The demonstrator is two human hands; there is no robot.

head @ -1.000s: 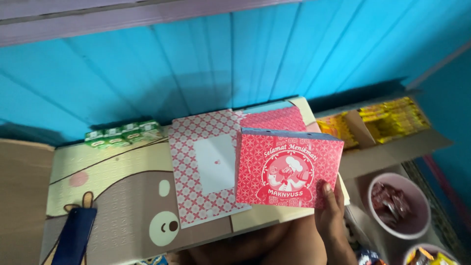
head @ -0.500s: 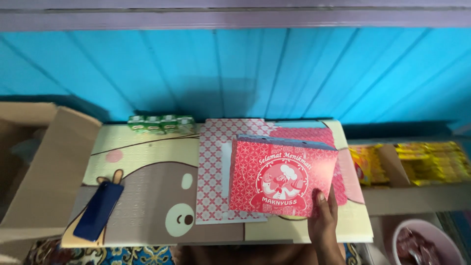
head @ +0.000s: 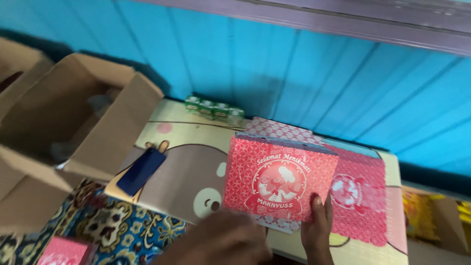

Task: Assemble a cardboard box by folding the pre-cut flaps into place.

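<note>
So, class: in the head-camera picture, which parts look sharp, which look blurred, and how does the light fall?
Head view: the red box and right hand holding its lower edge are fairly sharp; the left hand is a dark, blurred mass at the bottom; the open cardboard box is smeared; soft, even light, faint shadow on the blue wall, no glare.

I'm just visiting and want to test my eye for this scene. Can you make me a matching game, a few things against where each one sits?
Things:
1. red patterned box
2. dark blue phone
3. row of small green cartons
4. open cardboard box

Places:
A. at the back of the low table, against the blue wall
B. far left, beside the table
C. held upright by the right hand
D. flat on the table's left end

Pairs: 1-C, 2-D, 3-A, 4-B
</note>
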